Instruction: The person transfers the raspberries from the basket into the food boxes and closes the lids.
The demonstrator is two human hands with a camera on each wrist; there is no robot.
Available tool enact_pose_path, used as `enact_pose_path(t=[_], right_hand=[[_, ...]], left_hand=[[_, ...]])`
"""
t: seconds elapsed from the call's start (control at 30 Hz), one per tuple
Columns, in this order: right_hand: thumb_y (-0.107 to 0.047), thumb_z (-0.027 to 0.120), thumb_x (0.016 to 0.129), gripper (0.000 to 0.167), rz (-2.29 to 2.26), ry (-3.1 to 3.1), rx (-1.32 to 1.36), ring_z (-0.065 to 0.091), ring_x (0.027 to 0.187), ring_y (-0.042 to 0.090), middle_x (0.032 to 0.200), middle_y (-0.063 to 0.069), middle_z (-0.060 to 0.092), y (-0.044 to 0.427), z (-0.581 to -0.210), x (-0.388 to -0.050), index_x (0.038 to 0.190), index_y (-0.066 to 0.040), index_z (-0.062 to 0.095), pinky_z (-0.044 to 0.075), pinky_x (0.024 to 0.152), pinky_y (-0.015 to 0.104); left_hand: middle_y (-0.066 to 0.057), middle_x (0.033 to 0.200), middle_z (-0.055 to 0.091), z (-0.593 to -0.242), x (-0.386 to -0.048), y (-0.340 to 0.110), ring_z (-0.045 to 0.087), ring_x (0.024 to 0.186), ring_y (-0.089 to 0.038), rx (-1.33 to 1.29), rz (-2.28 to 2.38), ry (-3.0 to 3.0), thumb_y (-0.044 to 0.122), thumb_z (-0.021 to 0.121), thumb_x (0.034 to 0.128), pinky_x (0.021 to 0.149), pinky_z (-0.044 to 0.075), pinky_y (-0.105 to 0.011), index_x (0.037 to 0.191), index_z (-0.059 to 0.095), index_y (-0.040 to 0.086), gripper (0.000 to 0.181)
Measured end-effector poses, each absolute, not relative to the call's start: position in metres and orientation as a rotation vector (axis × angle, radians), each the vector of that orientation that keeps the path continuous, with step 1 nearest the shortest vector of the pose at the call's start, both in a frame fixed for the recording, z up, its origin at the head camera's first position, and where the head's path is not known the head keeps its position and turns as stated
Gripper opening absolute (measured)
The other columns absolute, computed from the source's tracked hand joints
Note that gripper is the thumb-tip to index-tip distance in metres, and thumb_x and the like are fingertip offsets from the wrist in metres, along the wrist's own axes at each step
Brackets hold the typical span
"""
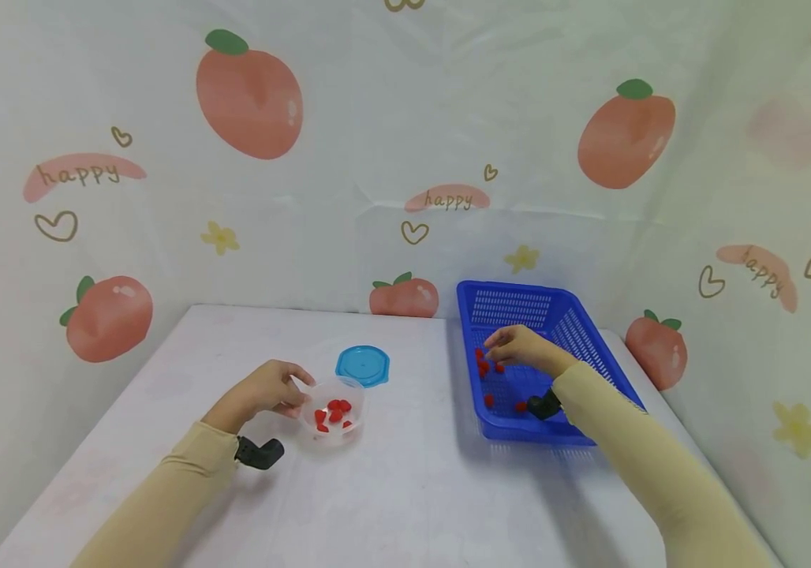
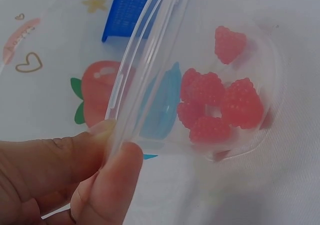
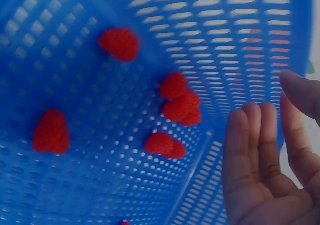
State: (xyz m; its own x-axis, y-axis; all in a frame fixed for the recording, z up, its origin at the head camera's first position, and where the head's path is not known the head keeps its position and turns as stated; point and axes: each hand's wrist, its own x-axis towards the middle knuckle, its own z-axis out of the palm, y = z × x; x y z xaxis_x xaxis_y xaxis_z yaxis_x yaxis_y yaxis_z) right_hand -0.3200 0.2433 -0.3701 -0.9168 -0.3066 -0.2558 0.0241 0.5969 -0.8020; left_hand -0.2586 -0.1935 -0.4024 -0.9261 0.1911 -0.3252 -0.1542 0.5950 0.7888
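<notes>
My left hand (image 1: 274,390) pinches the rim of a clear round plastic tub (image 2: 200,50) between thumb and finger. Inside the tub lie several raspberries (image 2: 242,103), bunched toward one side in the left wrist view. Over the blue plastic basket (image 1: 471,379) hangs my right hand (image 3: 275,170), fingers extended and nothing between them. Several more raspberries (image 3: 179,105) rest on the basket floor, some clustered near a wall and others apart. The hand is above them and touches none.
Just behind the tub a blue lid (image 1: 363,364) lies flat on the white table (image 1: 405,489). The basket's raised slotted walls stand at the right, close to the printed backdrop (image 1: 349,237). Each wrist carries a black camera mount (image 1: 260,454).
</notes>
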Motion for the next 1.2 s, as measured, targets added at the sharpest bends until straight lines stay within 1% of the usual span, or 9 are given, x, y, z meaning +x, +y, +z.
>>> enact_pose_path(t=[0.1, 0.2, 0.27, 0.33, 0.43, 0.5, 0.77, 1.07, 1.2], right_hand=[[-0.004, 0.063, 0.089, 0.026, -1.122, 2.460, -0.249, 0.062, 0.102, 0.037, 0.105, 0.021, 0.066, 0.243, -0.372, -0.321, 0.111, 0.010, 0.059, 0.051, 0.096, 0.048], [-0.003, 0.063, 0.089, 0.018, -1.027, 2.435, -0.230, 0.063, 0.097, 0.032, 0.101, 0.015, 0.068, 0.243, -0.377, -0.322, 0.104, 0.005, 0.062, 0.053, 0.094, 0.042], [-0.002, 0.063, 0.088, 0.016, -0.984, 2.404, -0.225, 0.062, 0.096, 0.027, 0.102, 0.013, 0.067, 0.243, -0.380, -0.321, 0.103, 0.004, 0.063, 0.054, 0.093, 0.039], [-0.002, 0.063, 0.088, 0.016, -0.947, 2.381, -0.203, 0.062, 0.095, 0.023, 0.104, 0.012, 0.067, 0.242, -0.383, -0.320, 0.104, 0.004, 0.064, 0.054, 0.093, 0.038], [-0.001, 0.065, 0.088, 0.019, -0.917, 2.349, -0.173, 0.062, 0.096, 0.022, 0.104, 0.012, 0.065, 0.240, -0.387, -0.319, 0.106, 0.004, 0.063, 0.053, 0.094, 0.039], [-0.002, 0.067, 0.087, 0.020, -0.892, 2.343, -0.147, 0.061, 0.095, 0.022, 0.103, 0.011, 0.063, 0.238, -0.388, -0.319, 0.105, 0.003, 0.063, 0.054, 0.093, 0.039], [-0.008, 0.073, 0.084, 0.017, -0.704, 2.373, -0.122, 0.060, 0.089, 0.020, 0.097, 0.007, 0.063, 0.233, -0.393, -0.315, 0.099, -0.006, 0.064, 0.055, 0.089, 0.036], [-0.007, 0.072, 0.085, 0.013, -0.645, 2.331, -0.122, 0.057, 0.085, 0.018, 0.091, 0.005, 0.061, 0.228, -0.394, -0.315, 0.094, -0.007, 0.064, 0.055, 0.082, 0.032], [-0.005, 0.070, 0.086, 0.009, -0.640, 2.327, -0.143, 0.056, 0.083, 0.017, 0.087, 0.004, 0.062, 0.227, -0.394, -0.315, 0.090, -0.008, 0.062, 0.055, 0.081, 0.032]], left_hand=[[-0.011, 0.076, 0.059, -0.402, -0.259, -0.194, 0.060, 0.058, -0.016, 0.024, 1.258, 2.451, 0.006, 0.069, 0.0865, 0.061, 0.057, -0.025, 0.118, 0.061, -0.004, 0.034], [-0.011, 0.076, 0.058, -0.403, -0.259, -0.194, 0.060, 0.058, -0.016, 0.018, 1.257, 2.452, 0.007, 0.070, 0.0862, 0.061, 0.057, -0.025, 0.117, 0.061, -0.003, 0.034], [-0.011, 0.076, 0.058, -0.403, -0.260, -0.194, 0.060, 0.058, -0.016, 0.019, 1.260, 2.450, 0.007, 0.070, 0.0861, 0.061, 0.057, -0.025, 0.117, 0.061, -0.004, 0.034], [-0.010, 0.076, 0.058, -0.404, -0.260, -0.194, 0.060, 0.058, -0.016, 0.020, 1.264, 2.449, 0.006, 0.070, 0.0862, 0.061, 0.057, -0.025, 0.117, 0.061, -0.004, 0.034], [-0.010, 0.076, 0.058, -0.404, -0.260, -0.193, 0.060, 0.058, -0.016, 0.025, 1.263, 2.449, 0.006, 0.069, 0.0865, 0.061, 0.057, -0.025, 0.117, 0.061, -0.004, 0.034], [-0.010, 0.076, 0.058, -0.404, -0.260, -0.193, 0.060, 0.058, -0.016, 0.023, 1.260, 2.452, 0.007, 0.069, 0.0866, 0.061, 0.057, -0.025, 0.118, 0.061, -0.003, 0.034], [-0.011, 0.077, 0.058, -0.403, -0.260, -0.193, 0.060, 0.058, -0.016, 0.013, 1.254, 2.450, 0.007, 0.070, 0.0867, 0.061, 0.056, -0.025, 0.119, 0.060, -0.004, 0.035], [-0.011, 0.077, 0.057, -0.406, -0.260, -0.193, 0.060, 0.057, -0.016, -0.005, 1.255, 2.453, 0.007, 0.070, 0.0865, 0.061, 0.056, -0.025, 0.119, 0.060, -0.003, 0.035], [-0.011, 0.078, 0.057, -0.406, -0.261, -0.193, 0.060, 0.058, -0.017, -0.003, 1.254, 2.455, 0.008, 0.070, 0.0866, 0.061, 0.056, -0.025, 0.119, 0.060, -0.003, 0.035]])
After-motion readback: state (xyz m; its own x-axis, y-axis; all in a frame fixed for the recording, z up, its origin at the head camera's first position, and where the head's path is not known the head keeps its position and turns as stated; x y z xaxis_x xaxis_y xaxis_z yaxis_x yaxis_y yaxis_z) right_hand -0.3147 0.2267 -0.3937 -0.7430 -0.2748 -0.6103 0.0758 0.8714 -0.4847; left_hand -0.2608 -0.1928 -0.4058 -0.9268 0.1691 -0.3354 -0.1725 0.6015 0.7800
